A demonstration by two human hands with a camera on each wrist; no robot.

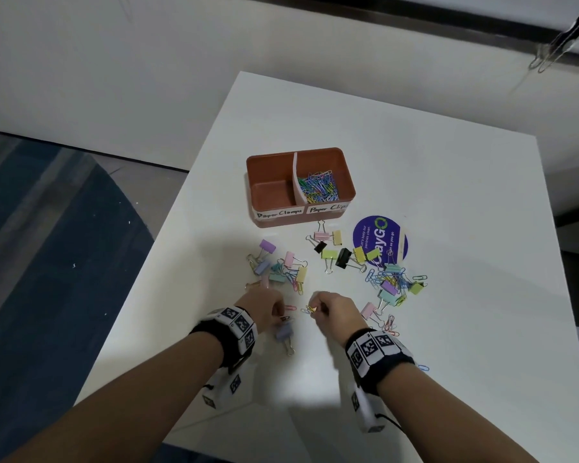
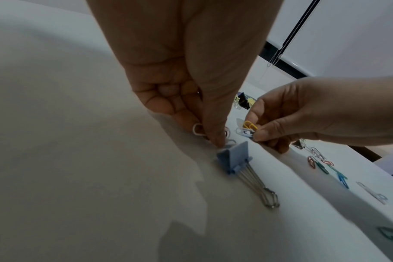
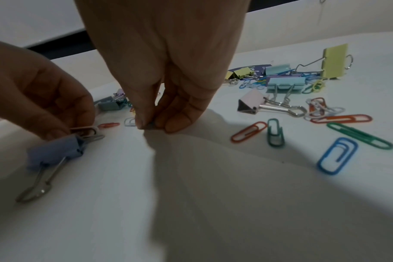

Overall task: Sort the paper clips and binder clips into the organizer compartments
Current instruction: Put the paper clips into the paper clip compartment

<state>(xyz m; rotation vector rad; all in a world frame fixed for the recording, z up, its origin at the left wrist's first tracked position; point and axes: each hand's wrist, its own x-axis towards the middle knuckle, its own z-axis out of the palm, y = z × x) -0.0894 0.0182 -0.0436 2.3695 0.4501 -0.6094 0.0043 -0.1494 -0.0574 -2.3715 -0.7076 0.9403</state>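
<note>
The brown organizer [image 1: 345, 182] stands mid-table. Its right compartment, labelled Paper Clips, holds several coloured paper clips [image 1: 318, 187]; the left one, labelled Paper Clamps, is bare. My left hand [image 1: 274, 310] pinches a white paper clip [image 2: 198, 130], its fingertips down beside a blue binder clip [image 2: 233, 159] that lies on the table. Just to its right, my right hand [image 1: 315, 307] pinches a yellow paper clip [image 2: 249, 125] together with a pale blue one, fingertips [image 3: 141, 122] close to the table.
Pastel and black binder clips [image 1: 331, 248] lie scattered between the organizer and my hands, with a mixed heap [image 1: 393, 282] at right by a round purple sticker [image 1: 378, 238]. Loose paper clips [image 3: 337, 156] lie right of my right hand. The table edge [image 1: 141, 295] runs close on the left.
</note>
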